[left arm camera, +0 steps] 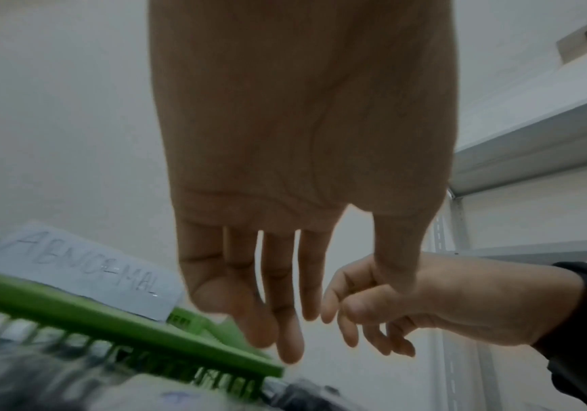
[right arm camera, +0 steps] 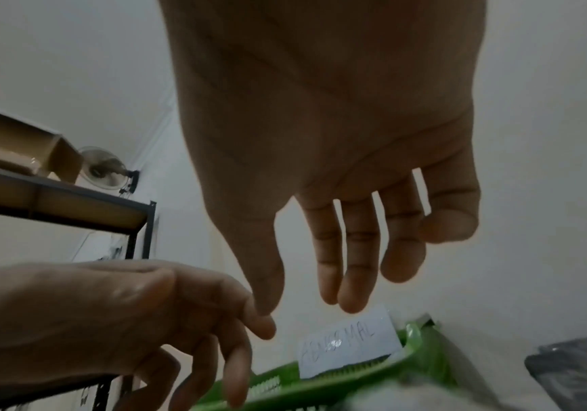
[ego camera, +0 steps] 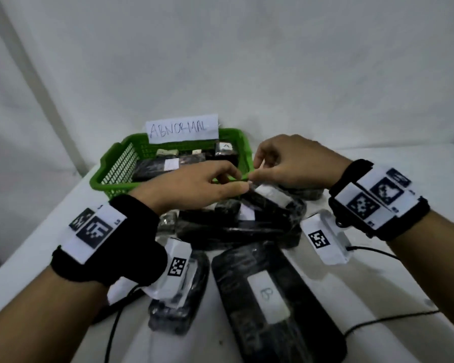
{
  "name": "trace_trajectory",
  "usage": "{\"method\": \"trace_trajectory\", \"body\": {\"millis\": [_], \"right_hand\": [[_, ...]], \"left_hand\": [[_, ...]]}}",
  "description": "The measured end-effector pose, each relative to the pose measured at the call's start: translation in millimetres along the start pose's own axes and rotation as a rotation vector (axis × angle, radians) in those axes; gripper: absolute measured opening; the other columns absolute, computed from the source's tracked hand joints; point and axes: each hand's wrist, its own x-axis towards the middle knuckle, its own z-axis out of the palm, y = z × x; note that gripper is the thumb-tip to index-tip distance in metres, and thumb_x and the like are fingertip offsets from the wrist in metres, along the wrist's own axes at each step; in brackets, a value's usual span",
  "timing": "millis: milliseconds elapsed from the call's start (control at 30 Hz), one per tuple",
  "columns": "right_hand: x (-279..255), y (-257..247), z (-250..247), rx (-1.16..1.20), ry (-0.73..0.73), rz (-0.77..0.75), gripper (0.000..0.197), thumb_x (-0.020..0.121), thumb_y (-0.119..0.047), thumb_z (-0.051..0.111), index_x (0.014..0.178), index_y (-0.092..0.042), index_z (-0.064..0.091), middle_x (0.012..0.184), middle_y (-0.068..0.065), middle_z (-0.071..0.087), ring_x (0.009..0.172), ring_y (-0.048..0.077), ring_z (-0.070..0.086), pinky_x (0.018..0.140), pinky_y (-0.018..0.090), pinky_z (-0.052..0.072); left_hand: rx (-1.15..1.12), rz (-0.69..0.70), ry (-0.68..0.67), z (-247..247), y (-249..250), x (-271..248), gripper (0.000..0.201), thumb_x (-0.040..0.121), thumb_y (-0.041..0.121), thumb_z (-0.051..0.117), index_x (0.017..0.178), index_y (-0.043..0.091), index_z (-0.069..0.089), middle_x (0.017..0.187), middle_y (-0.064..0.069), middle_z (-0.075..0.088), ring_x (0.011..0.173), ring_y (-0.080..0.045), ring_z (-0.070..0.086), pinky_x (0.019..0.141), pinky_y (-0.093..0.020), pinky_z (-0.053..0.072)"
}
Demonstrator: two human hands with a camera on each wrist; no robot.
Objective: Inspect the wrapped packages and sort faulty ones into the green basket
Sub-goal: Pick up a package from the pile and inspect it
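While both hands, left hand (ego camera: 194, 187) and right hand (ego camera: 291, 163), hover empty, fingers loose, fingertips meeting beside the green basket (ego camera: 110, 169), next is probably picking another package (ego camera: 262, 213) just in front of it.

Paper sign (ego camera: 182, 128) on the green basket's (ego camera: 108, 169) back rim says "ABNORMAL", handwritten. Pkg in basket (ego camera: 226, 149) has a label w/ "A". Front pkg (ego camera: 270, 297) label reads "B". Left wristband tag (ego camera: 95, 230) shows "3".
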Motion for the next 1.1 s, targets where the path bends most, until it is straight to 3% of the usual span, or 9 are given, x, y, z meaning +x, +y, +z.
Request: {"method": "trace_trajectory", "body": {"millis": [133,333,467,533,633,833,967,1033,1100], "right_hand": [[-26.3,-31.8,24.9,-0.014,-0.054,-0.078,0.028,0.078,-0.056,0.076,0.084,-0.030,0.068,0.081,-0.010,0.070,0.077,0.008,0.065,0.067,0.029,0.048],[-46.0,-75.9,54.0,-0.193,-0.439,-0.154,0.034,0.074,-0.059,0.079,0.093,-0.031,0.072,0.081,-0.016,0.072,0.073,0.000,0.064,0.071,0.027,0.053],[-42.6,-90.6,71.5,-0.238,-0.514,-0.202,0.055,0.071,-0.063,0.080,0.115,-0.035,0.062,0.088,-0.015,0.068,0.081,0.002,0.061,0.079,0.032,0.054],[-41.4,-93.6,74.9,-0.212,-0.493,-0.215,0.056,0.075,-0.064,0.076,0.121,-0.037,0.059,0.089,-0.014,0.066,0.080,0.002,0.060,0.072,0.029,0.049],[-40.2,-94.6,73.5,-0.151,-0.427,-0.221,0.055,0.077,-0.064,0.074,0.123,-0.038,0.059,0.088,-0.013,0.065,0.078,0.002,0.059,0.065,0.024,0.041],[-39.3,-86.9,64.1,0.224,-0.363,-0.262,0.065,0.068,-0.065,0.078,0.124,-0.040,0.060,0.113,-0.017,0.069,0.100,0.006,0.068,0.092,0.038,0.056],[-33.4,-82.8,47.7,0.602,-0.121,-0.184,0.059,0.063,-0.047,0.082,0.117,-0.027,0.066,0.107,-0.007,0.074,0.085,0.021,0.074,0.067,0.034,0.062],[-25.2,-81.0,39.1,0.799,0.025,-0.168,0.058,0.062,-0.038,0.082,0.114,-0.017,0.066,0.107,0.001,0.075,0.083,0.022,0.074,0.064,0.031,0.061],[-16.5,-83.1,32.5,0.910,0.107,-0.165,0.060,0.061,-0.035,0.082,0.113,-0.012,0.064,0.109,0.008,0.074,0.088,0.024,0.074,0.070,0.033,0.063]], "left_hand": [[0.070,-0.075,-0.152,9.3,-26.0,-43.2,0.057,0.085,0.056,0.066,0.134,0.031,0.051,0.118,0.011,0.063,0.108,-0.009,0.061,0.094,-0.028,0.050],[0.271,-0.159,-0.134,43.3,-65.0,-93.2,0.079,0.075,0.066,0.071,0.141,0.033,0.041,0.134,0.006,0.049,0.124,-0.018,0.040,0.104,-0.044,0.040],[0.085,-0.152,-0.041,51.9,-77.6,-104.9,0.068,0.073,0.058,0.079,0.127,0.033,0.046,0.106,0.011,0.061,0.104,-0.017,0.055,0.086,-0.038,0.049],[-0.086,-0.107,0.015,52.0,-79.0,-108.1,0.062,0.071,0.041,0.087,0.118,0.031,0.049,0.096,0.010,0.062,0.088,-0.016,0.062,0.075,-0.036,0.053],[-0.277,-0.027,0.107,52.7,-79.6,-113.2,0.058,0.073,0.016,0.088,0.114,0.031,0.050,0.104,0.007,0.063,0.081,-0.015,0.067,0.073,-0.040,0.059],[-0.410,0.099,0.302,27.2,-79.5,-114.2,0.054,0.076,-0.001,0.082,0.110,0.029,0.052,0.104,0.011,0.069,0.086,-0.003,0.063,0.076,-0.026,0.058],[-0.428,0.096,0.557,2.0,-76.7,-102.0,0.042,0.082,0.030,0.079,0.116,0.032,0.054,0.111,0.010,0.069,0.100,-0.005,0.067,0.083,-0.027,0.055],[-0.538,0.038,0.555,-6.6,-70.1,-91.1,0.052,0.077,0.052,0.073,0.121,0.032,0.054,0.112,0.011,0.069,0.100,-0.004,0.069,0.082,-0.028,0.055],[-0.737,0.047,0.525,-11.1,-63.2,-75.5,0.059,0.077,0.052,0.068,0.127,0.026,0.052,0.113,0.007,0.071,0.104,-0.009,0.070,0.085,-0.036,0.058]]}}
